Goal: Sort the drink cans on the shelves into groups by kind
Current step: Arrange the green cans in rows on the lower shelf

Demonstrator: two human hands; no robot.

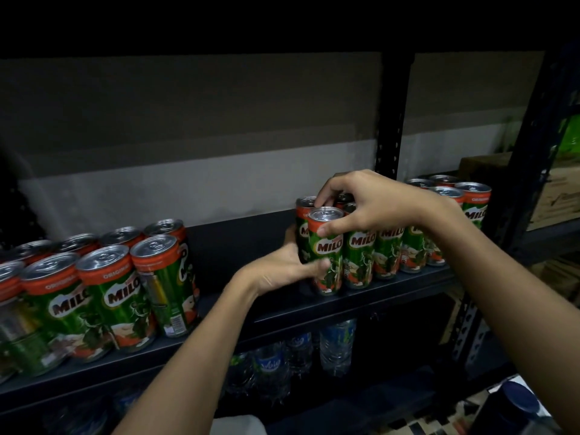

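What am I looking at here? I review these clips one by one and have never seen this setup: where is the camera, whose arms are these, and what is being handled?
There is no machine: one camera worn on a person's head looks down at their bare arms. On the dark metal shelf stand two groups of green-and-red Milo drink cans with silver tops, one at the left and one at the right. The right hand reaches over the right group, its fingers on the top of the front can; the left hand presses that can's side. Clear plastic water bottles sit on the shelf below.
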